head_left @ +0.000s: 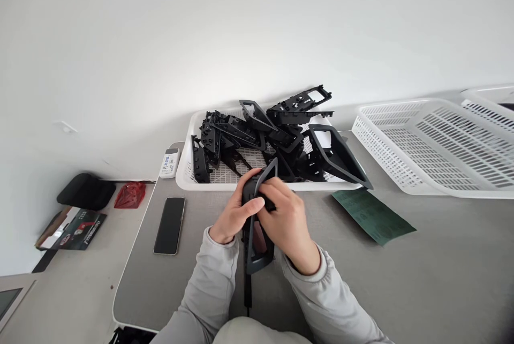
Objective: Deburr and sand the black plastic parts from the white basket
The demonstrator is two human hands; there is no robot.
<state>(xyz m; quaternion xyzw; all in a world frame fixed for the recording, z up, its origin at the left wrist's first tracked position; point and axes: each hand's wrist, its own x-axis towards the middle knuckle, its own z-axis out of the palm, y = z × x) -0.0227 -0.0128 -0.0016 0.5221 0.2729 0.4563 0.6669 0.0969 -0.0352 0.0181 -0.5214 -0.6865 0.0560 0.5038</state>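
Note:
Both of my hands grip one black plastic trim frame, held tilted above the table just in front of the white basket. My left hand is closed round its left side, with the thumb pressed across the near face. My right hand is closed on the right side, its fingers reaching into the frame's opening; the fingertips are hidden. Behind my hands stands a white plastic basket, heaped with several black plastic trim parts. A dark strip hangs below the frame toward my lap.
A phone and a small white box lie to the left on the grey table. Green sandpaper rests right of my hands. Another white basket stands at the right. A red bag sits beyond the left edge.

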